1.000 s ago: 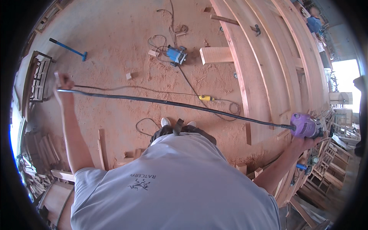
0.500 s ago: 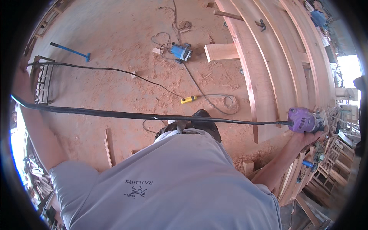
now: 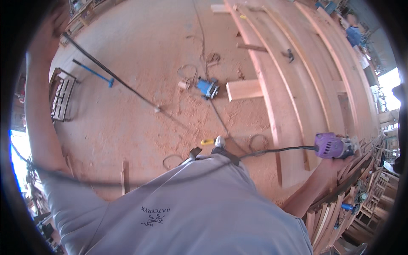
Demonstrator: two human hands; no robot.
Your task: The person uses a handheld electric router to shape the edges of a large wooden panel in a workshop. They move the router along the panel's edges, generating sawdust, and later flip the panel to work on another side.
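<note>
At the right, my right hand (image 3: 337, 163) is wrapped under a purple corded power tool (image 3: 330, 145), which has a pale base at its far right end. My left hand (image 3: 60, 20) is raised at the upper left and closed around a black power cord (image 3: 102, 66). From that hand the cord slants down over the floor toward a yellow connector (image 3: 207, 142) near my feet. Another black cord (image 3: 280, 149) leaves the tool, passes my waist and sags, blurred, across my shirt to the left rim.
Long planks and beams (image 3: 293, 85) stretch along the right, with a hammer (image 3: 289, 55) on them. A blue router (image 3: 208, 88) lies on the sawdust-covered floor. Farther left are a blue-handled tool (image 3: 95, 74) and a metal frame (image 3: 63, 97). Scrap timber (image 3: 327, 216) crowds the lower right.
My left hand has risen and moved away, lifting the cord. The tool's cord has dropped from a taut line into a sag. My right hand keeps the tool, slightly lower in view.
</note>
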